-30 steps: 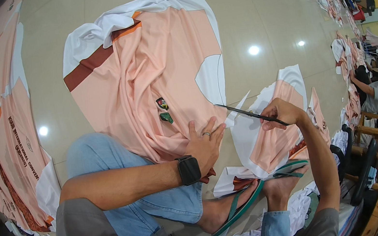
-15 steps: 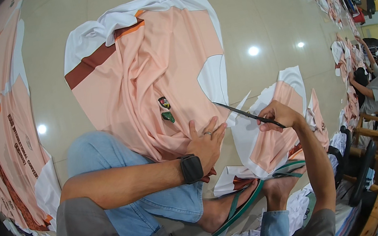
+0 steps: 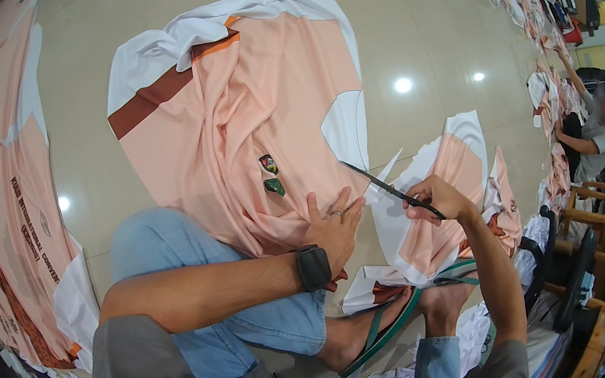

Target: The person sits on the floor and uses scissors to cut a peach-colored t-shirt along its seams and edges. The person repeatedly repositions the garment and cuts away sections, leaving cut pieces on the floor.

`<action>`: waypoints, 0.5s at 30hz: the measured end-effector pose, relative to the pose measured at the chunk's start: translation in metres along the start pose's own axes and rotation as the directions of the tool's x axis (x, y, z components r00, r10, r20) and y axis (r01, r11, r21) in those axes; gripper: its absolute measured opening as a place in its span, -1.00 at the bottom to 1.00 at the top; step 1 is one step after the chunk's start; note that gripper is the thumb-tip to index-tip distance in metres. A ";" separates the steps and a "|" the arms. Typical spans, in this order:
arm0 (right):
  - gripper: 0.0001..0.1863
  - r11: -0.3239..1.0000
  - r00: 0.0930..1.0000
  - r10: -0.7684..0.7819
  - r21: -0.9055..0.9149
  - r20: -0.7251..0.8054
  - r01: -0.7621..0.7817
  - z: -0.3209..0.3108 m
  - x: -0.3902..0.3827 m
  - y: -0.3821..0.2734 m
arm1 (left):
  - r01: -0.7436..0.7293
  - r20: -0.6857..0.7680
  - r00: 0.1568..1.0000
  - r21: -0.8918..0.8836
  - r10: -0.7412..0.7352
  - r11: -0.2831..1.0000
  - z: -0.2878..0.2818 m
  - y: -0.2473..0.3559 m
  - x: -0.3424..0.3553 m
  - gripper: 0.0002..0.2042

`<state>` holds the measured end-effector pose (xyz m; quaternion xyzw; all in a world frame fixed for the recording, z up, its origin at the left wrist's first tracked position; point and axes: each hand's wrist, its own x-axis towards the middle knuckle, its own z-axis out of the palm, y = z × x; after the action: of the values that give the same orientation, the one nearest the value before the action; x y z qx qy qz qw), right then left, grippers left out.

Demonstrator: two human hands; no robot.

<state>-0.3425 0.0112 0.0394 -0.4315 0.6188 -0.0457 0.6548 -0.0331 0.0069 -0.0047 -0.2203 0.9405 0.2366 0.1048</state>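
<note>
A peach fabric piece [image 3: 172,154] with white margins, a maroon band and two small emblems lies rumpled on the floor before me. My left hand [image 3: 336,229] rests on its lower right part with the fingers spread, a ring and a dark wristwatch showing. In my right hand [image 3: 438,197] is a pair of dark scissors [image 3: 384,185], its blades reaching left to the fabric's right edge, just below a white curved patch [image 3: 344,128]. Whether the blades are fully closed is hard to see. A narrow white sliver stands up beside them. Under my right hand lies another peach and white cut piece [image 3: 434,208].
Long printed peach sheets [image 3: 29,191] lie along the left. My jeans-clad knee [image 3: 162,241] and sandalled foot [image 3: 378,330] are close to the fabric. White scraps [image 3: 472,332] lie near my foot. At right are wooden furniture [image 3: 594,204] and another person [image 3: 596,141] handling fabric.
My right hand has shifted slightly left, and the scissor handles have swung lower, so the scissors slant more steeply. The fabric and my left hand sit slightly further right in the picture.
</note>
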 end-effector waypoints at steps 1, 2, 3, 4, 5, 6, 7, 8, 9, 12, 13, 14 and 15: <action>-0.47 1.000 1.000 -0.001 0.026 -0.020 0.001 0.004 -0.002 0.001 | 0.011 -0.030 0.999 0.000 -0.011 1.000 0.007 0.001 0.001 -0.16; -0.42 0.995 1.000 -0.001 0.103 -0.016 0.002 0.008 -0.003 0.002 | 0.021 -0.059 0.998 -0.001 -0.021 1.000 0.012 0.002 0.002 -0.18; -0.42 0.993 1.000 -0.013 0.114 -0.020 0.015 0.014 -0.003 -0.001 | 0.023 -0.088 0.996 -0.018 -0.025 1.000 0.016 0.002 0.003 -0.20; -0.41 0.992 0.999 -0.024 0.126 -0.024 0.027 0.019 -0.002 -0.002 | 0.025 -0.116 0.993 -0.035 -0.029 0.999 0.021 0.002 0.005 -0.22; -0.40 0.990 0.999 -0.037 0.137 -0.028 0.040 0.023 -0.002 -0.004 | 0.026 -0.143 0.989 -0.052 -0.033 0.998 0.025 0.003 0.005 -0.24; -0.40 0.992 0.998 -0.018 0.124 -0.053 0.025 0.026 -0.002 -0.004 | 0.022 -0.140 0.990 -0.045 -0.029 0.999 0.025 0.003 0.006 -0.25; -0.40 0.992 0.998 -0.020 0.125 -0.060 0.027 0.027 -0.002 -0.003 | 0.020 -0.137 0.990 -0.038 -0.025 0.999 0.025 0.003 0.006 -0.25; -0.40 0.992 0.998 -0.021 0.125 -0.066 0.029 0.029 -0.001 -0.002 | 0.017 -0.134 0.991 -0.031 -0.021 0.999 0.024 0.003 0.006 -0.26; -0.40 0.992 0.997 -0.023 0.125 -0.072 0.032 0.030 0.000 0.000 | 0.007 -0.133 0.991 -0.036 -0.012 0.999 0.024 0.003 0.007 -0.26; -0.41 0.998 0.995 -0.027 0.062 -0.100 0.034 0.037 0.000 0.005 | -0.013 -0.142 0.990 -0.050 0.006 0.999 0.026 0.001 0.008 -0.26; -0.41 0.998 0.993 -0.018 0.057 -0.113 0.025 0.041 -0.001 0.002 | -0.013 -0.153 0.988 -0.054 0.005 0.998 0.029 0.000 0.008 -0.25; -0.41 0.998 0.992 -0.009 0.053 -0.126 0.015 0.046 -0.002 -0.001 | -0.013 -0.163 0.987 -0.058 0.003 0.998 0.032 0.000 0.009 -0.24; -0.42 0.999 0.990 0.000 0.050 -0.141 0.007 0.052 -0.004 -0.005 | -0.014 -0.176 0.984 -0.058 0.003 0.998 0.034 0.000 0.010 -0.25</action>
<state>-0.2965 0.0369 0.0389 -0.4116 0.6614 -0.0925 0.6201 -0.0386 0.0196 -0.0370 -0.2393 0.9396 0.2445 0.0136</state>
